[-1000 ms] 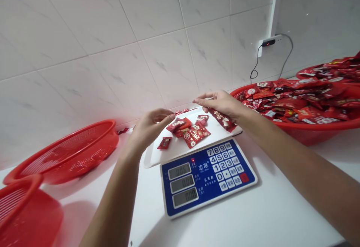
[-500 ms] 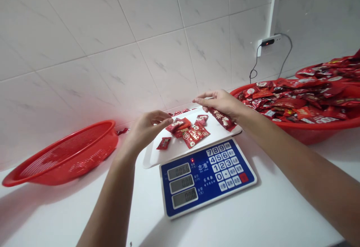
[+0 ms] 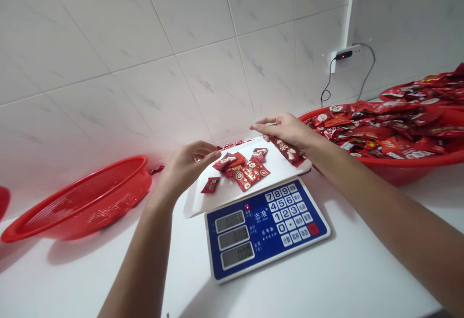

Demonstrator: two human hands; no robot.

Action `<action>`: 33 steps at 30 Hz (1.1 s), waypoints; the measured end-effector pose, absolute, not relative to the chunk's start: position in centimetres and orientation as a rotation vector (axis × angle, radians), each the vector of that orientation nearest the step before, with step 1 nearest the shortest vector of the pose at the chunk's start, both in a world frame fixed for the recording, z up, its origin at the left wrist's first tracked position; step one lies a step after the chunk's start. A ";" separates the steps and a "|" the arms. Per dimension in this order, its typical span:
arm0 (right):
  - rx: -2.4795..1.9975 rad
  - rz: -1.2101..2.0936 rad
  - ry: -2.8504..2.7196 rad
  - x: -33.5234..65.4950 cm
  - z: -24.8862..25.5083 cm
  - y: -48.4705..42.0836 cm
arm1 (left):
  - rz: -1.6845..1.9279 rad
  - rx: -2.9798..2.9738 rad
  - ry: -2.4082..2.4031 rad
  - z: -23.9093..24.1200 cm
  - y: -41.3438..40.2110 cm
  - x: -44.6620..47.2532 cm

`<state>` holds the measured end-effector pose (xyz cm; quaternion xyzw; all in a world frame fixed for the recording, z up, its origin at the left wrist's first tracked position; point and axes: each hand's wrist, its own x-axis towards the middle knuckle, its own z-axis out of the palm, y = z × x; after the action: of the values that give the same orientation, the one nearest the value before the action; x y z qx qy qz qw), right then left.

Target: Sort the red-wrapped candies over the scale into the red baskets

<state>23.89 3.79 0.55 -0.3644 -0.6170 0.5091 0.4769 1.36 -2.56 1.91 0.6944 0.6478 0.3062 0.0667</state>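
Note:
A blue-faced electronic scale (image 3: 266,226) stands on the white counter, its white weighing tray (image 3: 221,195) carrying several small red candy packets (image 3: 246,173). My left hand (image 3: 184,166) hovers at the tray's left edge, fingers curled and pinched together near a packet; nothing shows clearly in them. Over the tray's far right corner my right hand (image 3: 284,132) holds a long red packet (image 3: 288,151) under the palm, index finger stretched out.
A large red basin (image 3: 398,163) heaped with red packets sits to the right. An empty red mesh basket (image 3: 83,199) lies to the left. A wall socket with a plugged cable (image 3: 344,56) is on the tiled wall behind. A few loose packets lie behind the tray.
Both hands have barely moved. The view has shifted slightly, and the second red basket at the lower left has gone out of sight.

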 end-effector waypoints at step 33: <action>-1.457 0.082 -1.442 37.2 2.9 6.2 | 0.371 2.478 1.893 -2.1 0.7 1.6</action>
<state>37.16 6.24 2.89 -0.6073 -0.6009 0.0342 0.5186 1.58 0.71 -2.07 0.7890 0.6029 0.1182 0.0006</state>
